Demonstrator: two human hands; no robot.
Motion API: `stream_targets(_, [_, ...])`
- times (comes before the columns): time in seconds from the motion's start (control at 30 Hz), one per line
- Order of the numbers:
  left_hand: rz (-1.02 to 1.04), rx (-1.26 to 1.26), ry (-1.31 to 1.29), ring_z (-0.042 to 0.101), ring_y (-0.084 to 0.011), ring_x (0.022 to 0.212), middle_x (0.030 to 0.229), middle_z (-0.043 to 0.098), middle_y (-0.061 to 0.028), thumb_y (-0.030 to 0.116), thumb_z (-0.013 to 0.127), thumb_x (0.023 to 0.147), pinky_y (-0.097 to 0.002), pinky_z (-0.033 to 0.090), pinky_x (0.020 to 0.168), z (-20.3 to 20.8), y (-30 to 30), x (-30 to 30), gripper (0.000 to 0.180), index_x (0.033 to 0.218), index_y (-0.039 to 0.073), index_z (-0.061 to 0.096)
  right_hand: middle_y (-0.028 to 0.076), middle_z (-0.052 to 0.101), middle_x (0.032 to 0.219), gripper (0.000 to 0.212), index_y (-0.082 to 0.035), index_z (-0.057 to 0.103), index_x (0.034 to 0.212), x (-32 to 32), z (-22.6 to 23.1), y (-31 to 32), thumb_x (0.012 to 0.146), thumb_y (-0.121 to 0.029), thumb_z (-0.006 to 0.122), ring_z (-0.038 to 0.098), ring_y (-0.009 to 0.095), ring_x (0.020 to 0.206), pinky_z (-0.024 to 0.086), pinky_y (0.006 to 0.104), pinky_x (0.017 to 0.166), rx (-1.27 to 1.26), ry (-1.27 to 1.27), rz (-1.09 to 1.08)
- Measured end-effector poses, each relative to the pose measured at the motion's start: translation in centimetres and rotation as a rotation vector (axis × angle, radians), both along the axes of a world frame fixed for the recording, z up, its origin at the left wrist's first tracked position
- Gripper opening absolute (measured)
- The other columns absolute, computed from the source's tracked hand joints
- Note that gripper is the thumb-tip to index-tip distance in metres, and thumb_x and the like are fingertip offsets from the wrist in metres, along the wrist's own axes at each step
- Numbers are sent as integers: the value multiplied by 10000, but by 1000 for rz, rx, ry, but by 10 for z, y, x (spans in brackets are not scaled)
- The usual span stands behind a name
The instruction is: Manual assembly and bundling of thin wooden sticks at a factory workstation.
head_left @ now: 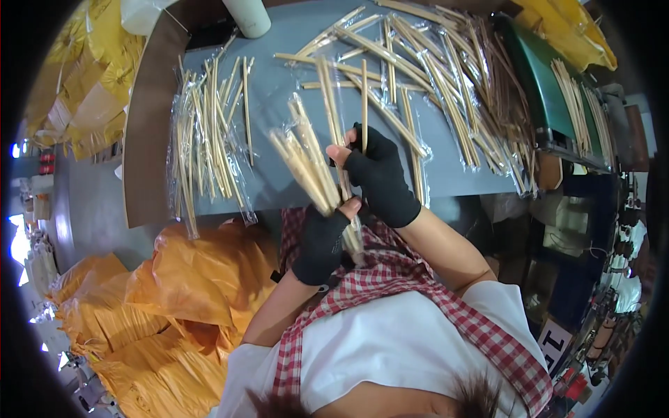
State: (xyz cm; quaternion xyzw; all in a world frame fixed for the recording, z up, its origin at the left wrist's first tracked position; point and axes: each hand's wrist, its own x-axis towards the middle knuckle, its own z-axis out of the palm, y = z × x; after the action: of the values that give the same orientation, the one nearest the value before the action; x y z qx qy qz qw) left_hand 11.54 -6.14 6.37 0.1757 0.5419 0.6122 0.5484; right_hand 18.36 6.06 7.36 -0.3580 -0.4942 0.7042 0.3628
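My left hand [322,242], in a black fingerless glove, is closed round a bundle of clear-wrapped chopsticks [306,167] that fans up and left over the table's near edge. Just above and right of it is my right hand [385,177], gloved the same way. Its thumb and fingers pinch a wrapped pair of chopsticks [329,97] close beside the bundle. A single light stick [364,97] also rises from the right hand, apparently held there, though the glove partly hides its lower end. The wrapper ends hang below my left hand.
Wrapped chopsticks [209,132] lie in a pile at the left of the grey table [279,104], and a bigger pile [446,76] spreads across the right. A green box [536,83] stands at the right edge, a pale cylinder [247,15] at the back. Orange bags [181,279] sit lower left.
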Motion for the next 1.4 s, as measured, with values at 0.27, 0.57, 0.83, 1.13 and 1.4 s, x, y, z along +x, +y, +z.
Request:
stream_targets(0.27, [-37,-35,213,530,-98,610,731,562,-26,107,594,915,-233,426,541,-2,-11,-11,151,1028,12,560,-2,595,681,306,-38,664,847,4,51,63,886,-341,639,500,60,577,369,213,523,72,76,-77])
stream_targets(0.57, [68,-41,102,511,-92,563,685,553,-23,118,656,850,-228,396,516,10,-8,-34,176,956,-7,592,-35,570,742,241,-65,654,957,-8,-8,-13,885,-295,666,509,53,676,383,209,597,-123,33,-82])
stream_targets(0.83, [-124,-80,24,500,-105,544,659,521,-32,111,665,813,-232,410,509,3,-17,-39,195,945,-10,589,-19,562,738,111,-79,629,835,43,25,85,910,-156,600,473,50,641,353,197,578,-16,56,21])
stream_targets(1.13, [135,-333,551,537,-102,674,860,583,-4,73,708,765,-260,449,589,-31,-34,-142,272,1013,6,619,-24,496,635,77,-73,621,906,233,83,234,922,-122,563,391,88,510,311,224,477,697,-399,-662])
stream_targets(1.4, [156,-469,1696,311,-366,1369,1477,319,-244,217,663,838,-387,222,1146,-56,45,-260,773,1446,-41,261,130,628,765,288,-53,662,923,384,156,351,780,-303,674,610,242,706,484,383,624,936,-1630,-586])
